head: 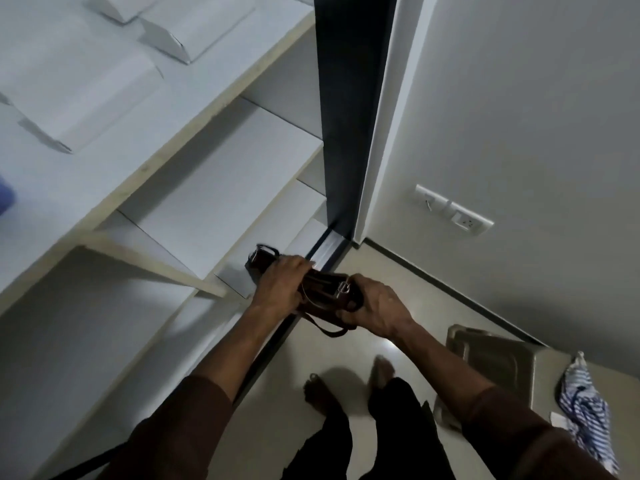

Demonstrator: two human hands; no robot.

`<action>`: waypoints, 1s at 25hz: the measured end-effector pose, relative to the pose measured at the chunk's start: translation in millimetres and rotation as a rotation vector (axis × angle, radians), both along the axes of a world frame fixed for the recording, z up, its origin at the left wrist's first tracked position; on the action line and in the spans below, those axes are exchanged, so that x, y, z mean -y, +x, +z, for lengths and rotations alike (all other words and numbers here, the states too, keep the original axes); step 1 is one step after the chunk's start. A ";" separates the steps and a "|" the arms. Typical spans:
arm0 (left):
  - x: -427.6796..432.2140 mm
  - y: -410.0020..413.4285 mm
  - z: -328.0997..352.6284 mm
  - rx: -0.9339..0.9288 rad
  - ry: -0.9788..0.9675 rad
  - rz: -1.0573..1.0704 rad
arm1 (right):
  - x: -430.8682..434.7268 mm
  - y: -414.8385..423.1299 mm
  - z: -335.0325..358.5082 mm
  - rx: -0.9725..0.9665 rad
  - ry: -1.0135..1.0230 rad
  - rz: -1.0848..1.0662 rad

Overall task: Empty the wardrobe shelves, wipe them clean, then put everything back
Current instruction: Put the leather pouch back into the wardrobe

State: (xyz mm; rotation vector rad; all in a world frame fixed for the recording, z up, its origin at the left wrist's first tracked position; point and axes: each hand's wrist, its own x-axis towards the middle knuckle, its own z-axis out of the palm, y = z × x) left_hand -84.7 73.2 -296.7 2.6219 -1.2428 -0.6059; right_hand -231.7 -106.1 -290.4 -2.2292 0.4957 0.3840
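Hands meet low down at the foot of the open wardrobe, both on a dark brown bag (325, 292) held just above the bottom shelf's front edge and the dark sliding-door track (277, 337). The left hand (280, 284) lies over the bag's far end with its fingers curled down around the top, while the right hand (375, 306) grips the near end, fingers wrapped under it and thumb beside a small metal buckle. A thin strap of the bag loops down below the right hand, hanging free over the pale floor (398, 271). The wardrobe shelves (221, 188) are white with light wooden front edges; the upper shelf carries several flat white boxes (79, 95), and a patch of something blue shows at the far left edge, too cropped to identify. To the right stands the dark edge of the wardrobe door (349, 109), and beyond it a grey wall with a white switch plate (453, 209). On the floor near the person's bare feet sits a greyish stool (491, 355), with a blue-and-white striped cloth (585, 417) lying just beside it.
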 end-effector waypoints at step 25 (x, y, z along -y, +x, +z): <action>-55.9 120.9 -219.0 -0.332 0.112 0.700 | -40.8 322.8 -258.3 -0.023 0.222 -0.238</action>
